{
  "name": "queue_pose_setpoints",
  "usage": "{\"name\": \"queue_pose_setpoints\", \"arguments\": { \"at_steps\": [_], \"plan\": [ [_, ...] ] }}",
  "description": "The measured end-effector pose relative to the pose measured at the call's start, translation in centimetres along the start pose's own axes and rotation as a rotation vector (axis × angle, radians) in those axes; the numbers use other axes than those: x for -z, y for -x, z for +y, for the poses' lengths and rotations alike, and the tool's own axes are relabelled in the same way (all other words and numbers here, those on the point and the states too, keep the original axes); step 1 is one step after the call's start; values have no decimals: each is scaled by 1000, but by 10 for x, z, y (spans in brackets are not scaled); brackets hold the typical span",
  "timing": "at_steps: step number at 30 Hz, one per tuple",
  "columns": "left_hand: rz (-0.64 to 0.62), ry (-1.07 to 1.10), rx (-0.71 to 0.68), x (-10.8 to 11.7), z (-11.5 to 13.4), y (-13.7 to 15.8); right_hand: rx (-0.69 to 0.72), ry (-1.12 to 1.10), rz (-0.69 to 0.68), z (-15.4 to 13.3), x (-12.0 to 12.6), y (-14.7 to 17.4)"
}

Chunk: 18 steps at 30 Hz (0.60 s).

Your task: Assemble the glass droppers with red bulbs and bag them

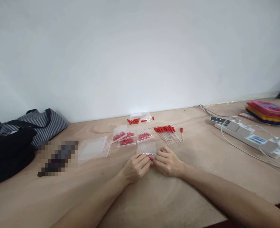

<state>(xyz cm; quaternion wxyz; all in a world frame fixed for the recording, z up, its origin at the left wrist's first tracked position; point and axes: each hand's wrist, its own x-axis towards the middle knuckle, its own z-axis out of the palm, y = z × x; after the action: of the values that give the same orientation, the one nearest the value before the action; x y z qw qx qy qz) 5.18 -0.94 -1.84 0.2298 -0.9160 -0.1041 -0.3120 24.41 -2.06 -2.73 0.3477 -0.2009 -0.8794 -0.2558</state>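
Note:
A clear zip bag (146, 147) of red-bulbed droppers lies between my hands, its open-end edge towards me. My left hand (136, 165) is closed on the bag's near left edge. At the near right edge my right hand (168, 162) pinches the same bag, fingers curled. Red bulbs show between the two hands; the fingertips are partly hidden. Just beyond lie several filled bags (144, 135), with red bulbs and pale stems inside. Loose droppers (166, 129) are fanned out to the right, with a single dropper (181, 134) apart from them.
Flat unfilled zip bags (92, 148) lie to the left. Loose red bulbs (133, 121) sit near the wall. A striped bag (49, 123) and a blurred dark object (59, 158) stand left. On the right are a power strip (256, 139) with cables and stacked coloured sheets (268, 112).

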Motion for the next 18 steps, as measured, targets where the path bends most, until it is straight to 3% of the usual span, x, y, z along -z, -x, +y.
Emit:
{"name": "queue_pose_setpoints", "arguments": {
  "at_steps": [7,14,18],
  "plan": [
    [57,-48,-5,5,-5,7,-59,-34,5,2,5,5],
    [19,-20,15,2,-3,3,2,-10,24,-1,1,-1],
    [91,-11,21,8,-7,6,-2,10,51,3,1,4]
  ]
}}
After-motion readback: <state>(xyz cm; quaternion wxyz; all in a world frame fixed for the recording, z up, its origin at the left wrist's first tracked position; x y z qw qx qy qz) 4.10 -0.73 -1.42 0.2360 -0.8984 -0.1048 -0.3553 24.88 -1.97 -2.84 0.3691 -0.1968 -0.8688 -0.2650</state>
